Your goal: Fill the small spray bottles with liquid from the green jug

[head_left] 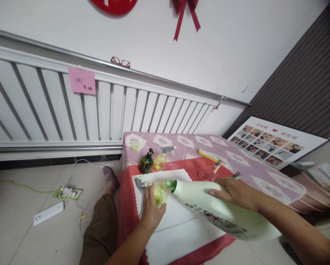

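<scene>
Centrally, a small yellowish bottle point(161, 195), held in the left hand's point(153, 209) curled fingers, is positioned over a white mat point(178, 235). The right hand point(233, 191) grips a large pale-green jug point(222, 215), tipped nearly level, its green mouth just beside the bottle's neck; contact cannot be determined. Near the mat's left edge: grey spray head point(139, 183). Behind: dark green pump bottle point(146, 164) and grey-triggered spray bottle point(160, 162). Beneath the mat: red cloth point(126, 198).
</scene>
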Available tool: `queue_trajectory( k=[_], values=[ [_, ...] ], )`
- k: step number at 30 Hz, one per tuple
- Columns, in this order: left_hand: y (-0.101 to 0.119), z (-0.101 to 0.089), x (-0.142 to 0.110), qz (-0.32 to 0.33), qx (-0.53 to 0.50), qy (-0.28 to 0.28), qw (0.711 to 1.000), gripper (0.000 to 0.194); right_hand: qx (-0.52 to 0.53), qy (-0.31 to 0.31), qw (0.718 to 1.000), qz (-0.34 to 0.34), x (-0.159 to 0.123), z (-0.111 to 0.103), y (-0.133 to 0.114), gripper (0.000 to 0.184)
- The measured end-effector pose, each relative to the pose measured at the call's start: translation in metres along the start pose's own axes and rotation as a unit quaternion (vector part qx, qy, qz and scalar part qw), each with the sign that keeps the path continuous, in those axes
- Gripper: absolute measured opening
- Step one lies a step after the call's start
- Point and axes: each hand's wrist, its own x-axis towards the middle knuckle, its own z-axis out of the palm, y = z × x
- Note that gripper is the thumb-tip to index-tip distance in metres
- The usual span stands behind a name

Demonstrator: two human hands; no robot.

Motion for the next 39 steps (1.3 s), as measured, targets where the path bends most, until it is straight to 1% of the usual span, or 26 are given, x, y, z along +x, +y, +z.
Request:
queue_trajectory(
  k=[3,6,13,19,31,39],
  values=[
    [0.000,0.000,0.000,0.005,0.004,0.003,1.000,0.082,0.022,-0.043,0.999,-0.006,0.000,-0.006,-0.004,0.060],
    [0.000,0.000,0.000,0.004,0.007,0.005,1.000,0.081,0.020,-0.049,0.999,0.000,0.000,-0.010,-0.007,0.058],
    [-0.002,0.001,-0.001,0.006,0.004,0.019,1.000,0.080,0.017,-0.047,0.999,0.009,-0.001,-0.014,-0.013,0.050],
    [-0.003,0.001,-0.001,0.015,-0.003,0.012,1.000,0.080,0.005,-0.041,0.999,0.010,-0.002,-0.017,-0.018,0.045],
    [0.001,-0.001,-0.001,-0.007,-0.015,-0.003,1.000,0.083,-0.021,-0.042,0.999,0.008,-0.003,-0.022,-0.022,0.046],
    [0.002,-0.002,-0.001,0.006,-0.019,0.003,1.000,0.081,-0.030,-0.033,0.999,0.005,-0.003,-0.023,-0.023,0.047]
  ],
)
